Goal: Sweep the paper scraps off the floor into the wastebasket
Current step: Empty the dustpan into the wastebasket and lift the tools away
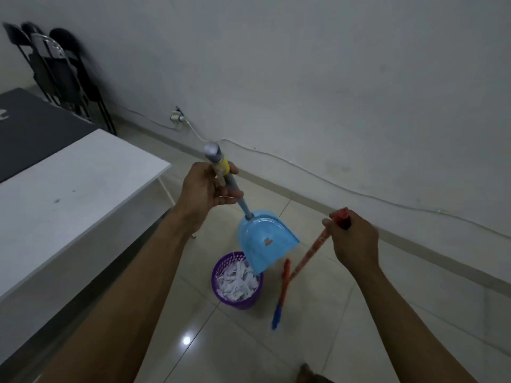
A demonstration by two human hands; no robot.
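Forearms first: both of yours reach in from 6 o'clock toward the middle of the view.

Left hand (206, 194): fingers and thumb wrapped round the upper end of the grey-blue dustpan handle with a yellow band (221, 165). You hold it high and tipped, so the light blue plastic dustpan (265, 239) hangs mouth-down, its lip over the 1 o'clock edge of the purple mesh plastic wastebasket (237, 303). That steep angle looks meant to let the load slide out, not spill sideways.

Right hand (354, 239): fingers closed round the top of the red-orange patterned broom handle (312, 250). The broom's flat red and blue bristle head (281, 295) sits on the glossy pale tiled floor (373, 341) at the basket's 3 o'clock, just beside it and apart from the pan. It seems parked there, upright, to keep that hand occupied but out of the pour.

Task material: white paper scraps (237, 283) fill the wastebasket nearly to the rim. Some appear to be at the pan's lip; blur stops me saying more. No loose scraps stand out on the visible tiles, so you look to be at the emptying step, late in the job.

Surroundings: white rectangular table (69, 194) at 9 o'clock, black folding chairs (63, 73) at 11 o'clock against the wall.
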